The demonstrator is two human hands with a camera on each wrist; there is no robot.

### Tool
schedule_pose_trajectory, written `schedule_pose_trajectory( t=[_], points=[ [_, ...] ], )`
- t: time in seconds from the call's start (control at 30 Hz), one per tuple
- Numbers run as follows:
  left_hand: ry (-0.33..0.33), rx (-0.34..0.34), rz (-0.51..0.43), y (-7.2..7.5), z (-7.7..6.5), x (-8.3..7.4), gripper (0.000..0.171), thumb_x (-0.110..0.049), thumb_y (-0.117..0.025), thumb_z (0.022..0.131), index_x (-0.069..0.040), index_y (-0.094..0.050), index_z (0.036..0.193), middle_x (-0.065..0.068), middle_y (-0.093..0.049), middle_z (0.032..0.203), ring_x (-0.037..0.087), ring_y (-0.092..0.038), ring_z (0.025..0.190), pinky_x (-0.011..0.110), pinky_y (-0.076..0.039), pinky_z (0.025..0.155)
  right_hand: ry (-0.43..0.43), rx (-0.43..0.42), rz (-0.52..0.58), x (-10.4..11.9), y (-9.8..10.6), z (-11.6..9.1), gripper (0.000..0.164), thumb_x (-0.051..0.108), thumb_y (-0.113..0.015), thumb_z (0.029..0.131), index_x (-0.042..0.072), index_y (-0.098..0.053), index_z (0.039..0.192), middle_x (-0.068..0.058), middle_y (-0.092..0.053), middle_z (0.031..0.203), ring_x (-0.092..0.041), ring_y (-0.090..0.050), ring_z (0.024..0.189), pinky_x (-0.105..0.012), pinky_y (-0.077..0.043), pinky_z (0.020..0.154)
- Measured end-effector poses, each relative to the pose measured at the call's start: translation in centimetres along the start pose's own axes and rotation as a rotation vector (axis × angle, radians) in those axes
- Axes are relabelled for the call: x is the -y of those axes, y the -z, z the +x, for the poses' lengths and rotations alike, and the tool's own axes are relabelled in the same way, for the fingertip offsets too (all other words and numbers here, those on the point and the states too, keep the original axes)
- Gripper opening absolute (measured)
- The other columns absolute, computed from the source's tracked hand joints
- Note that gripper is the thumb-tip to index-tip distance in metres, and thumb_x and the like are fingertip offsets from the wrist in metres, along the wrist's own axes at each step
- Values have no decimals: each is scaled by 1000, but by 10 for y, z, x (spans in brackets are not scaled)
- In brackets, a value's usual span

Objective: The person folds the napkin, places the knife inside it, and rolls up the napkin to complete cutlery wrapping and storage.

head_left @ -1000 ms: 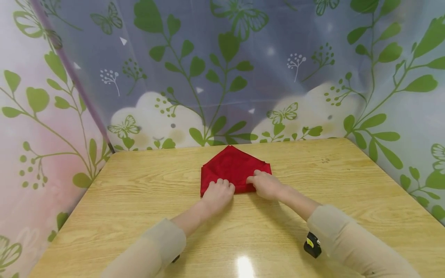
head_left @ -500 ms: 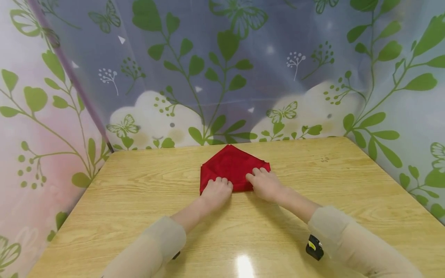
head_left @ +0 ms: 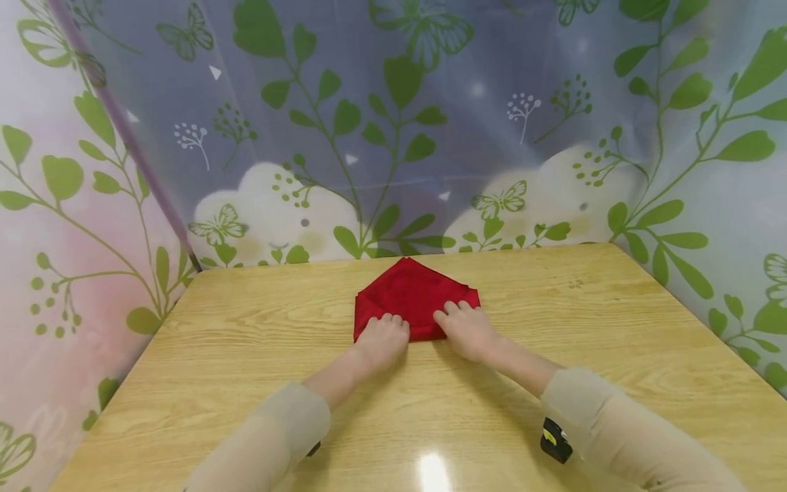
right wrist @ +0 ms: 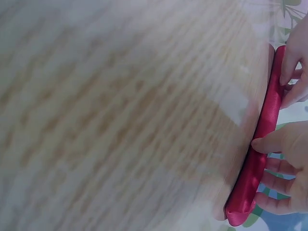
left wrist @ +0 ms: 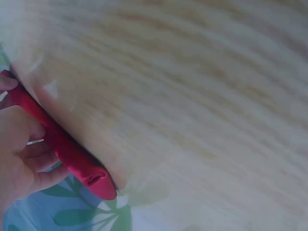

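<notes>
A red cloth (head_left: 418, 294), glossy and folded to a point at its far side, lies toward the back of the table. Its near edge is a thick roll, seen side-on as a red tube (left wrist: 72, 156) in the left wrist view. My left hand (head_left: 384, 339) grips this edge left of the middle, fingers bent over the top. Right of the middle, my right hand (head_left: 470, 333) grips the same edge. In the right wrist view the right thumb (right wrist: 267, 143) presses the near side of the roll, with the other fingers on its far side.
The wood-grain table (head_left: 258, 383) ends at a patterned curtain (head_left: 406, 137) behind the cloth. More curtain rises on the left and right. Black devices (head_left: 556, 441) sit under the beige sleeves at the wrists.
Both hands keep their grip on the near edge of the cloth. The left hand has shifted slightly left, and the right fingers have shifted a little on the cloth.
</notes>
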State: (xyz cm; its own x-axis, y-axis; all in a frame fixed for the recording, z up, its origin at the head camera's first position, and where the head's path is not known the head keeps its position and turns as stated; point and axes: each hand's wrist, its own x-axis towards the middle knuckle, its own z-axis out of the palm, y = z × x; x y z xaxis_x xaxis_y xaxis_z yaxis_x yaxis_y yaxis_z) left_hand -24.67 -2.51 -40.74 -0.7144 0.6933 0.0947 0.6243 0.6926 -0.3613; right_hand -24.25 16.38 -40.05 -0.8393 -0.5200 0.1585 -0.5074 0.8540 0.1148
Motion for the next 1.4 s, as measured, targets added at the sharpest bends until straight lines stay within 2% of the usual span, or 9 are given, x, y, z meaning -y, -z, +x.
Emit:
schedule_pose_trajectory(
  t=[0.23, 0.47, 0.6, 0.8, 1.0, 1.27, 1.4],
  points=[
    [15, 48, -111, 7, 2, 5, 9, -14, -61, 86, -7, -58, 91, 7, -58, 80, 22, -58, 76, 32, -49, 60, 12, 10, 14, 0, 0, 2, 24, 9, -71, 77, 6, -59, 97, -12, -56, 88, -28, -54, 76, -41, -49, 56],
    [15, 46, -55, 9, -1, 2, 11, -15, -61, 86, -7, -63, 94, 7, -53, 85, 22, -51, 82, 32, -47, 59, 35, 8, 24, -2, -2, 3, 18, 7, -70, 77, 5, -60, 92, -12, -56, 82, -27, -54, 70, -38, -48, 54],
    [23, 33, -44, 8, -1, 0, 13, -15, -63, 86, -7, -61, 96, 7, -54, 86, 21, -52, 83, 33, -47, 61, 47, 10, 32, -5, -4, 4, 19, 7, -70, 77, 5, -60, 92, -11, -55, 82, -26, -54, 70, -37, -48, 57],
    [33, 55, -37, 7, 1, -1, 21, -18, -66, 84, -8, -57, 101, 9, -56, 89, 23, -54, 84, 34, -48, 64, 69, 27, 28, -8, -5, 4, 20, 8, -70, 78, 4, -60, 95, -12, -55, 84, -27, -55, 72, -38, -49, 59],
    [59, 75, -78, 6, 4, 3, 22, -18, -66, 83, -8, -56, 101, 10, -56, 91, 24, -55, 86, 36, -48, 67, 84, 39, 53, -11, -3, 6, 21, 7, -69, 79, 4, -61, 98, -12, -57, 86, -28, -56, 76, -38, -50, 64],
    [48, 59, -117, 4, 6, 5, 17, -15, -63, 85, -8, -55, 98, 9, -56, 88, 24, -55, 85, 37, -47, 65, 99, 56, 96, -14, 0, 6, 19, 3, -67, 79, 3, -61, 97, -12, -58, 86, -27, -57, 79, -38, -49, 71],
    [50, 80, -125, 4, 7, 5, 18, -16, -64, 85, -9, -56, 99, 9, -57, 88, 24, -56, 85, 37, -47, 66, 125, 57, 104, -15, 0, 6, 18, 1, -64, 79, 4, -61, 96, -11, -59, 85, -26, -57, 79, -38, -48, 73]
  ],
)
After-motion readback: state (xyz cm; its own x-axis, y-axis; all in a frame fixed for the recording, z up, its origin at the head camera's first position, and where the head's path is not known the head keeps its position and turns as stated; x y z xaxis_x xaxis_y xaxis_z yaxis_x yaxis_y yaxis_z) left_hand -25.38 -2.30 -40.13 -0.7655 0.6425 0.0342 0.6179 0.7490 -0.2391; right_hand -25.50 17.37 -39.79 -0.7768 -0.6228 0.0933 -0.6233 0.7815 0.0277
